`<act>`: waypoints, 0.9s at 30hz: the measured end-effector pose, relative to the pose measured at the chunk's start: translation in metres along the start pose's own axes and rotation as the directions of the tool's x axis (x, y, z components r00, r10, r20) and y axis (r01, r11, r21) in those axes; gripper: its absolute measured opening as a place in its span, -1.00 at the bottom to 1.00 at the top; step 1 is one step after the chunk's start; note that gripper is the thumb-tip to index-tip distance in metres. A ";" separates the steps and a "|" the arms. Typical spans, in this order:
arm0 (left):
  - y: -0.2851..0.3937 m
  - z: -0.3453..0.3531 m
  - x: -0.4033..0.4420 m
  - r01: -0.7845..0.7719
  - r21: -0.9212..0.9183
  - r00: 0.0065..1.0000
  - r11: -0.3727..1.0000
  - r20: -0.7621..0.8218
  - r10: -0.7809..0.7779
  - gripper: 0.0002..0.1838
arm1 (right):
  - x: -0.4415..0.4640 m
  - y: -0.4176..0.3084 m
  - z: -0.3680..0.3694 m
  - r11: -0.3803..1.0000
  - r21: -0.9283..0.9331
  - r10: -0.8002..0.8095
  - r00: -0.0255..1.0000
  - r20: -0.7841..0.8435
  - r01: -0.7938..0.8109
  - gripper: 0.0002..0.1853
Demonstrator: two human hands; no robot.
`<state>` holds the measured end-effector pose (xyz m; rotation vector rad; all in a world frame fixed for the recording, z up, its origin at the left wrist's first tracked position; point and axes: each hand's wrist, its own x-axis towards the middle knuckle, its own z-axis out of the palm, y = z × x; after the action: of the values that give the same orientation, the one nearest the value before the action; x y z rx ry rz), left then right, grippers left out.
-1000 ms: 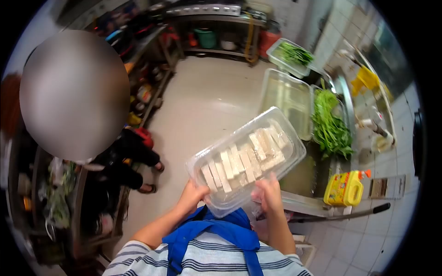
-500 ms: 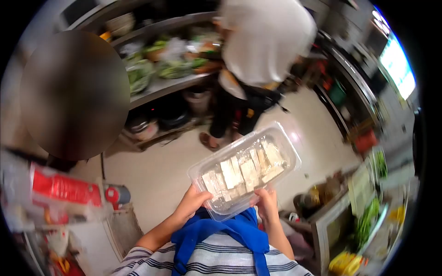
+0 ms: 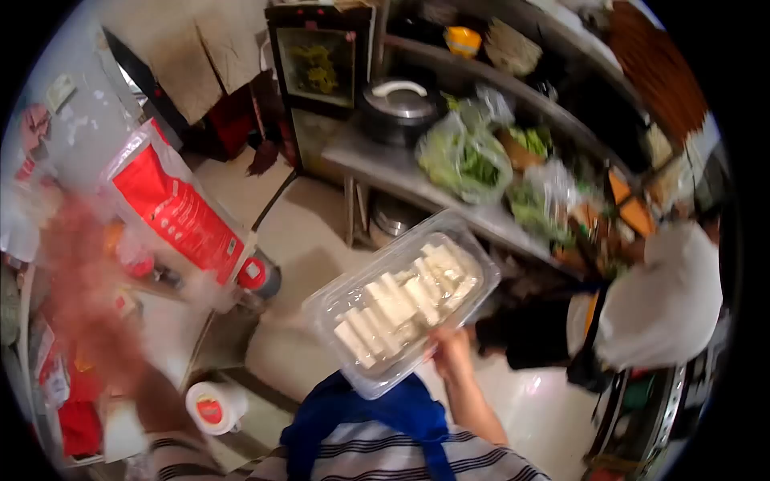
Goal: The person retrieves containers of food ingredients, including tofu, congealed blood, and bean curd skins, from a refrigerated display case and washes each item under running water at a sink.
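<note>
The right hand (image 3: 449,351) is holding a clear, rectangular plastic container (image 3: 382,383) by its near long side, the thumb pressing near the rim and the other fingers mostly hiding beneath. The container is hanging in the air just in front of a bright blue cloth apron (image 3: 365,421), and pale white, brick-shaped pieces (image 3: 393,309) are lying in it in an uneven row. The left hand (image 3: 80,264) is appearing well apart from the container, out by a tall red-and-white plastic bag (image 3: 180,210); it is blurring so badly that I cannot tell how far it is opening or whether it is grasping anything.

The container is probably weighing little to moderate, its thin walls likely flexing under a squeeze. The pieces are looking soft and fragile (and the shiny plastic is perhaps turning slippery if wet). With one hand carrying it off-centre, the far end is likely wanting to dip; a steadier hold would be cupping both short ends from below, keeping fingers off the pieces.
</note>
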<state>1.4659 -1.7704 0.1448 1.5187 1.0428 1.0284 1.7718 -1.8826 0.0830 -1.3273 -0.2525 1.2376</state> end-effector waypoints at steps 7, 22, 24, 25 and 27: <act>-0.015 -0.024 0.069 0.177 -0.365 0.956 0.914 -0.158 -0.248 -0.51 | 0.141 -0.064 0.132 0.994 -0.106 0.035 0.975 0.218 -0.012 -0.79; 0.070 -0.198 0.358 -0.818 -0.339 0.568 0.464 -0.358 0.741 -0.55 | 0.390 -0.079 0.438 0.970 -0.171 0.237 0.846 0.478 -0.175 -0.76; 0.103 -0.226 0.387 -0.894 -0.343 0.408 0.290 -0.353 0.842 -0.56 | 0.406 -0.085 0.475 0.972 -0.168 0.225 0.868 0.443 -0.166 -0.80; 0.116 -0.236 0.399 -0.912 -0.341 0.344 0.226 -0.342 0.875 -0.56 | 0.423 -0.090 0.496 0.973 -0.160 0.221 0.859 0.462 -0.164 -0.80; 0.133 -0.252 0.418 -0.940 -0.310 0.245 0.142 -0.325 0.913 -0.56 | 0.450 -0.090 0.523 0.960 -0.247 0.244 0.835 0.493 -0.135 -0.77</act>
<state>1.3538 -1.3258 0.3591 1.6704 -0.3895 2.0207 1.6091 -1.2063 0.1045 -1.1822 -0.6599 1.7759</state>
